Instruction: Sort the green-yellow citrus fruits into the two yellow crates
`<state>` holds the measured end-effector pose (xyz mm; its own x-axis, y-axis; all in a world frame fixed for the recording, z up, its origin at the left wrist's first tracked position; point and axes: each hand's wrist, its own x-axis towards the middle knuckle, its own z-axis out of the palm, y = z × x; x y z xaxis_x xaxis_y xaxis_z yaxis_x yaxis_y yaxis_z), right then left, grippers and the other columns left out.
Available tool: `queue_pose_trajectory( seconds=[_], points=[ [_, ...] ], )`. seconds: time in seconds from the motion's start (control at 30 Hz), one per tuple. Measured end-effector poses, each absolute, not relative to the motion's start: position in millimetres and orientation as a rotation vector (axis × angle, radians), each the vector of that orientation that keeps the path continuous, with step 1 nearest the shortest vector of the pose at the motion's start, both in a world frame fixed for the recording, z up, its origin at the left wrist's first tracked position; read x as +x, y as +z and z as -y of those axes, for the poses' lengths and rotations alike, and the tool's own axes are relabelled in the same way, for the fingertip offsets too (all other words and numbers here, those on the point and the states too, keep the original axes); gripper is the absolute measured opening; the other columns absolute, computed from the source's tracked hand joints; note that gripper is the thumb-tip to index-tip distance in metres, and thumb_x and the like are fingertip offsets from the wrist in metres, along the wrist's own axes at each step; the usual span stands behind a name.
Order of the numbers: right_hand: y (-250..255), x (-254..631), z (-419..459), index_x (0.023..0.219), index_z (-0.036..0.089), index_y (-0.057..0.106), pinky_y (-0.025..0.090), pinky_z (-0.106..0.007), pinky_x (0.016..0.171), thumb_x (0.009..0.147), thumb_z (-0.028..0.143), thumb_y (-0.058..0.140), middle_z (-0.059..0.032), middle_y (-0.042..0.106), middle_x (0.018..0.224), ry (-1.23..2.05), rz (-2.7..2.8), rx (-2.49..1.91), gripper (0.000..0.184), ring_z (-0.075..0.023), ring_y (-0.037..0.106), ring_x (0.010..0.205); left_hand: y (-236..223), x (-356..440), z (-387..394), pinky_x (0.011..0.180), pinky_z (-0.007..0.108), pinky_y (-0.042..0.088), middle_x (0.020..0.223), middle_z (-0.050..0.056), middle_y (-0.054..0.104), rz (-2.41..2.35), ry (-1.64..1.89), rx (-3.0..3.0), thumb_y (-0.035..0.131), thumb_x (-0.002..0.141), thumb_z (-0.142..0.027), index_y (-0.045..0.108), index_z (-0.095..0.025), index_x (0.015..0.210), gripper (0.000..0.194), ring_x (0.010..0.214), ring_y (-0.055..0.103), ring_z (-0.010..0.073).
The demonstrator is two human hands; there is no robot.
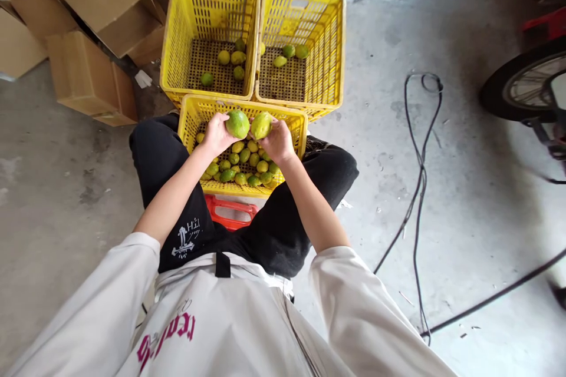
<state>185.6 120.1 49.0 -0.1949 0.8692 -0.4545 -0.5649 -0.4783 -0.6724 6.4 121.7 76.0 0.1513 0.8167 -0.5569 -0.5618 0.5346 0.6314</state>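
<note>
My left hand is closed round a green lemon. In my right hand is a yellower lemon, held close beside the first one. Both are raised over the near yellow crate, between my knees, where many green and yellow lemons lie on the bottom. Beyond it stand two more yellow crates side by side. The left crate has several lemons in it, and the right crate also holds several lemons.
Open cardboard boxes are piled at the upper left. A red plastic stool shows between my legs. To the right, a black cable lies looped on the concrete floor, with a wheel farther right.
</note>
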Motion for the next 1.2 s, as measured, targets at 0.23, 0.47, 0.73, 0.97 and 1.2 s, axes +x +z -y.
queue_pose_trajectory(
  seconds=[0.23, 0.47, 0.73, 0.97, 1.2],
  points=[
    [52, 182, -114, 0.102, 0.027, 0.065, 0.064, -0.04, 0.094, 0.079, 0.053, 0.08, -0.0013, 0.072, 0.103, 1.8, 0.571, -1.137, 0.038, -0.0257, 0.068, 0.118, 73, 12, -117, 0.099, 0.04, 0.057, 0.114, 0.004, 0.07, -1.042, 1.023, 0.408, 0.072, 0.091, -0.031, 0.059, -0.024, 0.102, 0.019, 0.127, 0.066, 0.0249],
    [48, 178, -113, 0.101, 0.029, 0.062, 0.064, -0.036, 0.09, 0.075, 0.051, 0.084, -0.0002, 0.072, 0.102, 1.812, 0.583, -1.146, 0.041, -0.0249, 0.07, 0.117, 69, 13, -116, 0.1, 0.045, 0.055, 0.115, 0.005, 0.064, -1.118, 1.011, 0.402, 0.08, 0.087, -0.039, 0.055, -0.026, 0.106, 0.033, 0.129, 0.063, 0.0286],
    [54, 178, -112, 0.101, 0.027, 0.064, 0.063, -0.044, 0.094, 0.082, 0.06, 0.073, -0.0026, 0.077, 0.097, 1.969, 0.535, -1.08, 0.039, -0.0293, 0.072, 0.112, 64, 13, -112, 0.093, 0.043, 0.06, 0.103, 0.003, 0.072, -1.115, 0.988, 0.444, 0.081, 0.083, -0.031, 0.059, -0.025, 0.104, 0.031, 0.111, 0.073, 0.0255],
    [49, 181, -116, 0.108, 0.029, 0.064, 0.062, -0.049, 0.097, 0.084, 0.05, 0.068, -0.0019, 0.076, 0.102, 1.959, 0.511, -1.081, 0.032, -0.0298, 0.071, 0.114, 57, 10, -112, 0.084, 0.035, 0.06, 0.1, 0.004, 0.075, -1.147, 0.966, 0.465, 0.086, 0.072, -0.024, 0.064, -0.025, 0.101, 0.036, 0.101, 0.073, 0.0234],
    [50, 180, -110, 0.093, 0.027, 0.067, 0.064, -0.039, 0.09, 0.072, 0.046, 0.086, -0.0019, 0.074, 0.094, 1.899, 0.624, -1.146, 0.034, -0.026, 0.071, 0.107, 62, 10, -112, 0.093, 0.033, 0.059, 0.096, 0.001, 0.072, -1.14, 0.992, 0.463, 0.077, 0.081, -0.02, 0.059, -0.023, 0.098, 0.025, 0.111, 0.072, 0.0222]
  ],
)
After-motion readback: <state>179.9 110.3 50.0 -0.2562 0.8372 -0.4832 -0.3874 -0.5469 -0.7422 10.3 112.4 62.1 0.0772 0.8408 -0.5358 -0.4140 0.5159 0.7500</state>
